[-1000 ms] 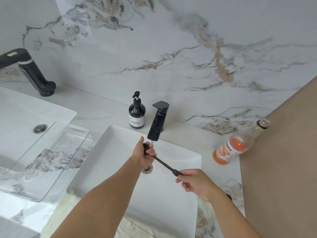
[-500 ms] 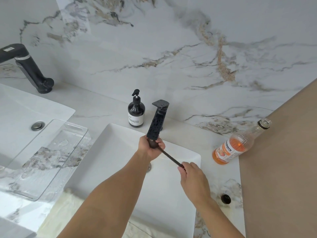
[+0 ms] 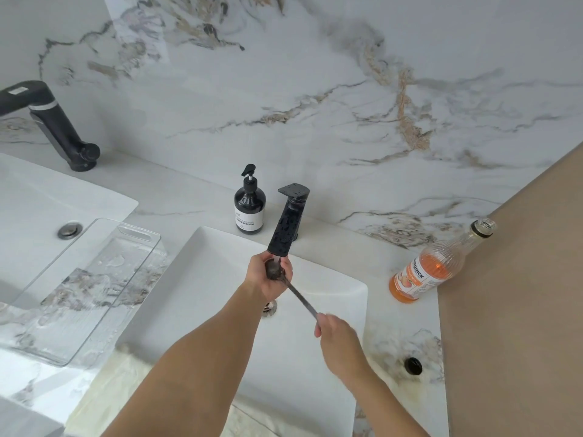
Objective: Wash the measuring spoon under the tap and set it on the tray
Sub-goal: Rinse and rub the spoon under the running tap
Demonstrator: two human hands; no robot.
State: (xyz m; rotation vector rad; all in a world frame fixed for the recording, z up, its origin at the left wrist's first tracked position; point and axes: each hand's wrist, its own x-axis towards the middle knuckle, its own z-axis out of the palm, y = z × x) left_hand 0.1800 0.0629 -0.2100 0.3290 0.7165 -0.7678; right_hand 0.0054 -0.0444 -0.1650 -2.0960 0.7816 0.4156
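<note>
A: Where is the measuring spoon (image 3: 285,283) right now?

B: Its bowl sits directly under the spout of the tap (image 3: 287,225), over the sink (image 3: 334,298). The left hand (image 3: 268,279) cups the bowl, fingers curled round it. The right hand (image 3: 334,329) is closed on the far end of the handle, pinching it.

A: So the rinse is the step in hand. How should it go?

B: I'd keep the bowl centred under the tap and roll the handle with the right fingers, so the stream reaches inside and back. The left thumb can rub the bowl; the water itself is hard to make out here.

A: And afterwards?

B: The clear tray (image 3: 94,285) lies well left of the tap, bridging the table (image 3: 195,212) and a second basin. Shake drips off over the sink first, I'd say. The soap bottle (image 3: 249,206) stands just left of the tap; the orange bottle (image 3: 432,269) is off to its right.
</note>
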